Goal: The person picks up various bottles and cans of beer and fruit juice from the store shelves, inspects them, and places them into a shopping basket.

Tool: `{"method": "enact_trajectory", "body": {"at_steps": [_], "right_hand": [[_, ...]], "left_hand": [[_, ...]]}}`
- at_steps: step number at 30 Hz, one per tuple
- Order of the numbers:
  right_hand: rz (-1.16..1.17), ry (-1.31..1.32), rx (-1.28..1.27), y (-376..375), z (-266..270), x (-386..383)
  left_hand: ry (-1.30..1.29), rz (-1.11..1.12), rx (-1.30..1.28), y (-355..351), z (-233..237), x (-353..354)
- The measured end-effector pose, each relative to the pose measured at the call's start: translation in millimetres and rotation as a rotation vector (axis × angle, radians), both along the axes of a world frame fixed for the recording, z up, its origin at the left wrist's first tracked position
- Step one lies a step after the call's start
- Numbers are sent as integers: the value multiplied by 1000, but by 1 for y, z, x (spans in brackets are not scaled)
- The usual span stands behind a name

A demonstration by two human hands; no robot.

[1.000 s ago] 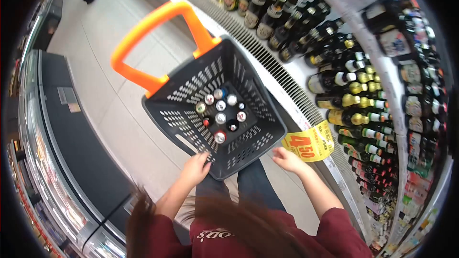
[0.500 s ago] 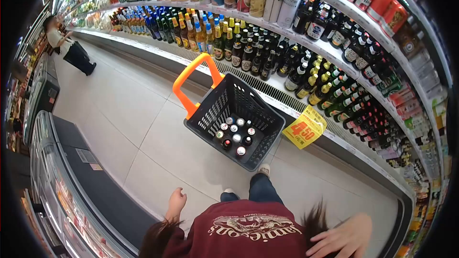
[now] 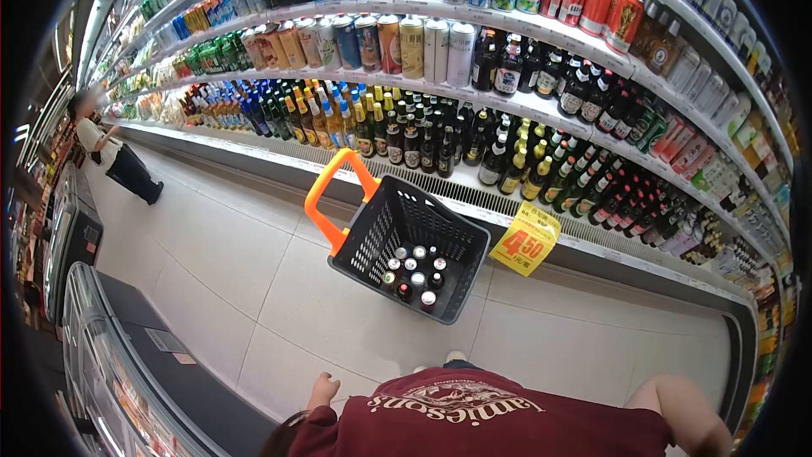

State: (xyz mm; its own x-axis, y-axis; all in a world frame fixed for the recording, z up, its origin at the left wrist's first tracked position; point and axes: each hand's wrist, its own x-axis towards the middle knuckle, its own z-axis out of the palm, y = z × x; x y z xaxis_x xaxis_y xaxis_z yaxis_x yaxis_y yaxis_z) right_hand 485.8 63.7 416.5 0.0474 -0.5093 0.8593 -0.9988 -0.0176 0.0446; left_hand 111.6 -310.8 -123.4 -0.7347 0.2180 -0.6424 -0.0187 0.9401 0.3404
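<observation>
The drinks shelving [image 3: 507, 25] curves along the whole right side, packed with cans above and glass bottles below. The tiled floor [image 3: 254, 262] of the aisle runs beside it. A chest freezer [image 3: 127, 347] lines the opposite side, and 1 other person [image 3: 110, 156] stands far down the aisle.

The dark basket [image 3: 372, 233] stands on the floor just beside the foot of the shelving, directly ahead of the person's feet, with its orange handle [image 3: 324, 182] raised and pointing away. A yellow price tag [image 3: 526, 239] hangs off the shelf edge near it. About 10 capped bottles [image 3: 412, 275] stand upright and loosely grouped in the basket's near end.

Neither hand is on the basket. The left hand [image 3: 323, 389] hangs low at the person's side, holding nothing visible; it is too small to tell whether its fingers are spread or curled. Of the right, only the forearm [image 3: 677, 406] shows, so its fingers cannot be judged.

The likeliest trouble is a foot catching the basket, since it sits so close ahead. A jolt or a sharp tug on the handle could also knock the loose bottles together or tip them.
</observation>
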Motion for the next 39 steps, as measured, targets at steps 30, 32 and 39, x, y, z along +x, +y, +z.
{"method": "enact_trajectory", "body": {"at_steps": [30,32,39], "right_hand": [[-1153,-389,-471,-98,-139,-390],[-1153,-399,-479,-95,-143,-390],[-1119,-462,-502,-74,-159,-392]], "left_hand": [[-27,-208,-140,-52,68,-359],[-48,-258,-78,-38,56,-355],[-59,-510,-159,-7,39,-334]]}}
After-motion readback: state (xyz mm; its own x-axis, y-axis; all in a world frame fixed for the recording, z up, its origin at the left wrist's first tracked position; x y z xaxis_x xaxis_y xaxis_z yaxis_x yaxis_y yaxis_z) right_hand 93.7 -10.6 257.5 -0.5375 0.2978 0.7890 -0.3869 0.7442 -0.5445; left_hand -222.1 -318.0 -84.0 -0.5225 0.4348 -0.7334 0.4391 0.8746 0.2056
